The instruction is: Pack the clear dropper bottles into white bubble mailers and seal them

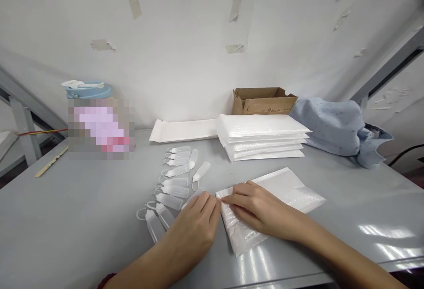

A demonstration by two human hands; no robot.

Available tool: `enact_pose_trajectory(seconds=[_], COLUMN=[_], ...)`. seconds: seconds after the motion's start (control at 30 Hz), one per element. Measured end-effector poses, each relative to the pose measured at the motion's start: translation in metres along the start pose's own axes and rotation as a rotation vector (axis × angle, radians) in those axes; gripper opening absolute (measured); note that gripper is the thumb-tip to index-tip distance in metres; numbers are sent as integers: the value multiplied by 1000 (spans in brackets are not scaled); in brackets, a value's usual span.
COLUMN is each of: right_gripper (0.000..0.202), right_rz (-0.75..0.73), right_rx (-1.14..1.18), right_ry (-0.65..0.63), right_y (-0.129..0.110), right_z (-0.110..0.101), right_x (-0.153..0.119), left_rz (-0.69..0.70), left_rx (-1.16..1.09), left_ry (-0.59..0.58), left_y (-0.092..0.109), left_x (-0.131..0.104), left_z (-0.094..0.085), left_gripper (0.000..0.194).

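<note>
Mailer [284,187] under R hand [256,205], bunched L hand [201,220] nr plastic btls [175,191], both grips unclear

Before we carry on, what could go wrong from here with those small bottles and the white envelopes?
The left hand is right beside the loosely spread bottles, partly covering one, so a sideways sweep might scatter them. The right hand lies on the envelope near its left edge; pressing hard could crease it. The stacked envelopes behind have uneven, splayed edges, so a bump might make them slide.
</note>
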State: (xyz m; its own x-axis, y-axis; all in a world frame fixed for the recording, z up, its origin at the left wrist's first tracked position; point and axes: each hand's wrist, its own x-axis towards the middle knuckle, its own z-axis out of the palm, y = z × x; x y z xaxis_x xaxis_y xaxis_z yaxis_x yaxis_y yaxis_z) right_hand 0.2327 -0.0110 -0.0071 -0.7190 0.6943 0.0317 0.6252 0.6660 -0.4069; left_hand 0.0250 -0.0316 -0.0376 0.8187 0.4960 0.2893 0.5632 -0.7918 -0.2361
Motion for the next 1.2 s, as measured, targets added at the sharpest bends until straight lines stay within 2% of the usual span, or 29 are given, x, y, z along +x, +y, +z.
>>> enact_pose_trajectory(seconds=[0.3, 0.43, 0.53, 0.63, 0.8, 0.97, 1.2], right_gripper=[22, 24, 17, 17, 18, 5, 20], right_rz=[-33, -12, 18, 72, 145, 212, 262], right_rx=[-206, -115, -20, 98, 350, 475, 506], right_ry=[-26, -8, -1, 14, 19, 60, 128], right_y=[-6, -9, -9, -5, 8, 10, 11], right_z=[8, 10, 8, 6, 2, 3, 5], right_x=[6, 11, 16, 21, 26, 25, 25], left_rz=[120, 118, 25, -97, -342, -499, -646], left_rx=[25, -44, -187, -279, -521, -780, -907], left_ry=[-85, -158, -218, -219, -246, -400, -586], left_y=[6, 7, 9, 5, -23, -46, -42], left_x=[9, 15, 15, 12, 13, 34, 50], left_z=[1, 0, -5, -12, -23, -23, -13], left_gripper=[27, 29, 29, 27, 30, 23, 16])
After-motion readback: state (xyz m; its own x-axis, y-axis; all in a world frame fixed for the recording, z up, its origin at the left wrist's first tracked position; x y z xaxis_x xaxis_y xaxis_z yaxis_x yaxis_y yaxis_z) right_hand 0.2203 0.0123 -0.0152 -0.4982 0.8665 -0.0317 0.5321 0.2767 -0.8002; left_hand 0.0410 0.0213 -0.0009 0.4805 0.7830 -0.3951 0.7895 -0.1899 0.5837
